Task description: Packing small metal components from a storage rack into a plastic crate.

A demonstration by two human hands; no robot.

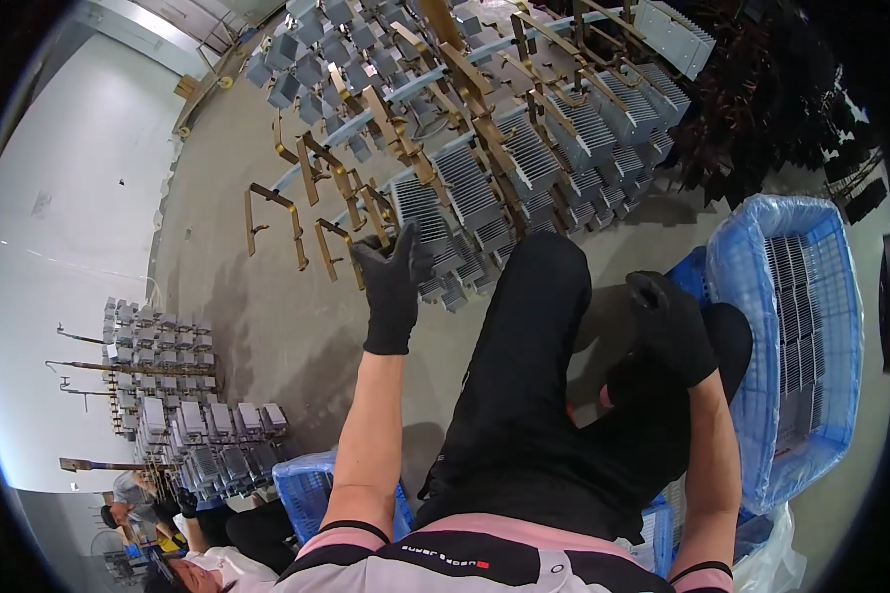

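My left hand [394,289], in a dark glove, reaches up to the brass-coloured hooks [341,178] at the near end of a hanging rack. Its thumb and a finger are spread apart in a V, touching or very close to a hook end. Just right of it hang several grey finned metal parts [460,188] in rows. My right hand [670,324], also gloved in black, is beside my right knee with its fingers curled in. What it holds, if anything, is hidden. A blue plastic-lined basket [747,346] stands right of that hand, with finned metal parts [799,326] inside.
More racks with grey parts [183,420] stand at the lower left, near two co-workers [203,568]. Another blue basket [307,484] is by my left elbow. Dark parts [761,109] are piled or hung at the far right. A white wall [79,188] runs along the left.
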